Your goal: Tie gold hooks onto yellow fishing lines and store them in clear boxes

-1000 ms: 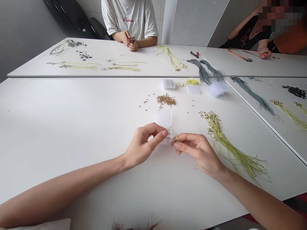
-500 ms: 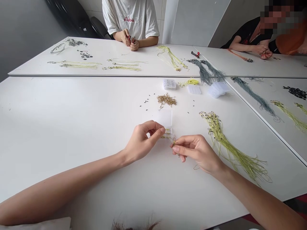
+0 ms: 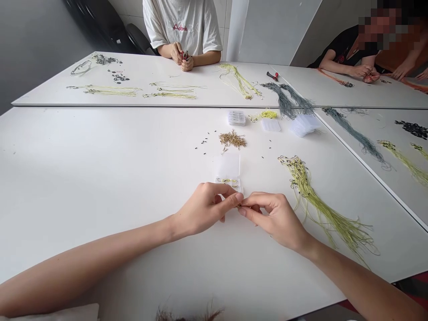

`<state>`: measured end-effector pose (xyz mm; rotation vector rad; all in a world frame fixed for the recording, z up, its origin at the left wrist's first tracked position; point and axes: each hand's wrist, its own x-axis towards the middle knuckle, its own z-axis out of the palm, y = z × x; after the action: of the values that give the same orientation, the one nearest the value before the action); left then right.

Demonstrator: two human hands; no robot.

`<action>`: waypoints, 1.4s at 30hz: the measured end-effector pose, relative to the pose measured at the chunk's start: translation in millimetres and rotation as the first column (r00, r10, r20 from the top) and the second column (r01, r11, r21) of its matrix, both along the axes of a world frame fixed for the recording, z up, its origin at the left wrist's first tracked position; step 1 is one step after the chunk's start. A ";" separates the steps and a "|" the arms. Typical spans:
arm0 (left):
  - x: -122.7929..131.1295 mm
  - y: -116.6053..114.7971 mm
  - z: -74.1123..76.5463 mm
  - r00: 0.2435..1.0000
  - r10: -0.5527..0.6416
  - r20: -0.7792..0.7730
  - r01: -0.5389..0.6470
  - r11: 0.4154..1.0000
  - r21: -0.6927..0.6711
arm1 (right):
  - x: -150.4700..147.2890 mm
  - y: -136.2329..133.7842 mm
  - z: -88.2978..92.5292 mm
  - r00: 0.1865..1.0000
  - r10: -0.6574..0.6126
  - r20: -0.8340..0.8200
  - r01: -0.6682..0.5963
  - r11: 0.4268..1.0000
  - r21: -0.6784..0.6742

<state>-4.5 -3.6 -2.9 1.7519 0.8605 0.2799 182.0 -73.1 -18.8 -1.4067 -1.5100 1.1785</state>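
Note:
My left hand [image 3: 212, 207] and my right hand [image 3: 276, 218] meet above the table, both closed in a pinch. Between their fingertips is a small, thin fishing rig [image 3: 239, 205], mostly covered by the fingers. Just behind my left hand lies a clear plastic box [image 3: 228, 166] with its lid folded back; short yellow and gold rigs [image 3: 228, 180] lie in its compartments. The front of that box is hidden by my left hand. To the right of my right hand spreads a bundle of yellow-green lines with dark hooks [image 3: 314, 196].
Beyond the box are a pile of gold metal pieces [image 3: 232, 139], small black bits [image 3: 203, 141], closed clear boxes [image 3: 236, 118] and stacked clear lids [image 3: 304, 125]. Grey-green line bundles [image 3: 284, 100] lie farther back. Across the table, a person in a white shirt [image 3: 182, 26] holds pliers; others sit at right.
My left hand has come down and right, away from the box, to meet my right hand at the rig. More of the box's contents now shows.

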 end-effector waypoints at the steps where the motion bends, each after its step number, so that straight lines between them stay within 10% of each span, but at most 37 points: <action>1: 0.5 0.0 -0.4 1.000 0.001 0.000 -0.001 1.000 -0.012 | -0.4 -0.4 -0.2 1.000 0.003 0.024 -0.004 1.000 0.022; 13: 0.8 -0.2 -4.1 0.997 0.007 0.079 -0.010 0.999 0.043 | -1.2 -2.3 -3.7 0.996 0.006 0.085 -0.014 0.996 0.088; 23: -3.0 4.5 0.6 0.999 -0.026 0.019 0.027 0.998 -0.059 | 6.0 7.7 1.9 0.970 0.066 -0.234 -0.122 0.965 -0.233; 42: -1.7 6.2 -1.8 0.993 -0.060 0.097 0.070 0.992 -0.102 | 5.4 5.8 0.8 0.983 0.055 -0.174 -0.102 0.956 -0.276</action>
<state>-6.2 2.6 -4.7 1.6526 0.7363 0.2664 187.5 -67.4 -18.0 -1.4016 -1.3305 1.5717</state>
